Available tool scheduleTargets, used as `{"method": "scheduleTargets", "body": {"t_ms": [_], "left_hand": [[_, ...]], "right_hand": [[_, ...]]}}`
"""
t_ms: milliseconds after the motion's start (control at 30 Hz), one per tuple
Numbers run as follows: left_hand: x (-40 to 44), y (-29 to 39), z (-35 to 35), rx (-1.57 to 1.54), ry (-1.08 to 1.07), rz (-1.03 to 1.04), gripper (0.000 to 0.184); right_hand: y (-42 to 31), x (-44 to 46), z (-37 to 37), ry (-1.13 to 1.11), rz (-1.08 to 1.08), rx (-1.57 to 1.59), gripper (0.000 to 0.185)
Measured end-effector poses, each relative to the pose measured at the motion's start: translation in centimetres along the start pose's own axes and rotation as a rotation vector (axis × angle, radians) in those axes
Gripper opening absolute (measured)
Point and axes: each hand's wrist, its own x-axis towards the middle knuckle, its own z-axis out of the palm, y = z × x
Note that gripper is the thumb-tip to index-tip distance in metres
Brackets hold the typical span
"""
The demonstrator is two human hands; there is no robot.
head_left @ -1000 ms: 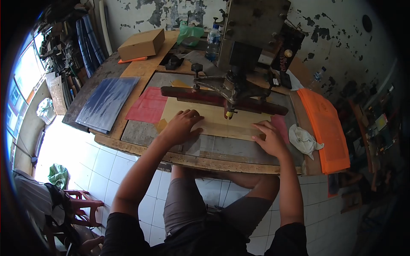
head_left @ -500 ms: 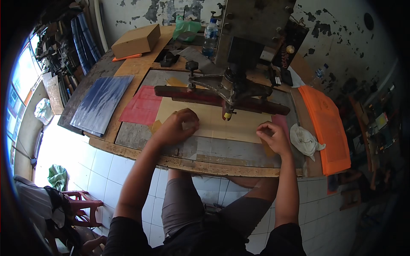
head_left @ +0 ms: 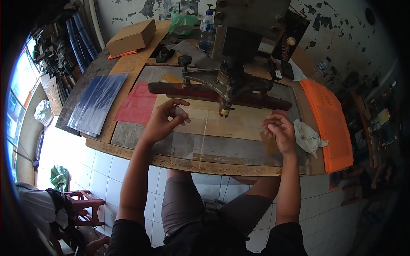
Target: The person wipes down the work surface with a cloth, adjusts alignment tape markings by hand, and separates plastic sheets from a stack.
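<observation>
Because the sheet is thin and seems limp, you appear to be taking it by both sides so that it hangs between your hands without folding. Your left hand [head_left: 165, 120] has its thumb brought down toward the curled fingers, the index finger standing apart, and looks to be pinching the left part of the clear sheet [head_left: 204, 141]. Your right hand [head_left: 273, 122] has its fingertips drawn together, apparently pinching the other side; the exact contact is too faint to make out. The sheet is over the front part of the grey plate [head_left: 124, 134], a pale crease running down it.

Behind it, the yellow board [head_left: 239, 128] lies flat under the red bar [head_left: 265, 101] of the press, probably centred there to sit in line with it. The pink sheet [head_left: 136, 104] lies at the board's left end. The blue sheets [head_left: 100, 102] are stacked at the left of the desk [head_left: 141, 155], and the white cloth [head_left: 308, 136] and orange pile [head_left: 331, 128] at the right, presumably within reach yet outside the bar's span.
</observation>
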Motion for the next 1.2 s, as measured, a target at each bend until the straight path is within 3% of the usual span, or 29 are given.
{"method": "scheduleTargets", "body": {"t_ms": [367, 900, 1200], "left_hand": [[-0.1, -0.2, -0.1, 0.036, 0.011, 0.04, 0.031], [-0.2, -0.7, -0.1, -0.151, 0.028, 0.193, 0.019], [-0.5, -0.5, -0.7, -0.204, 0.019, 0.102, 0.024]], "right_hand": [[-0.3, -0.4, 0.1, -0.075, -0.085, 0.016, 0.03], [0.5, -0.1, -0.4, 0.12, -0.151, -0.107, 0.016], [0.6, -0.1, -0.3, 0.146, -0.174, -0.096, 0.021]]}}
